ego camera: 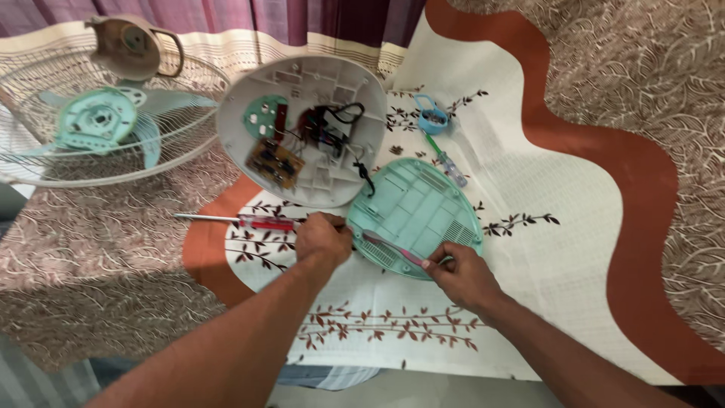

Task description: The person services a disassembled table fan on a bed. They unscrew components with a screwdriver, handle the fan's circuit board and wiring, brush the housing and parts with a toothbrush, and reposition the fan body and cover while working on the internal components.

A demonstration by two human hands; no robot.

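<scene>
Two hands at a green cover

The left hand (323,238) grips the green cover (417,215) by its edge. The right hand (461,273) pinches a pink toothbrush (393,248) lying across it. A red screwdriver (249,221) lies left of the cover.

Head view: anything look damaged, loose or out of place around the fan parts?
No damage shows. The white base shell lies open, circuit board and wires exposed. Small screws lie loose on the cloth. The left hand steadies the green cover; the right hand holds a pink toothbrush across it.
</scene>
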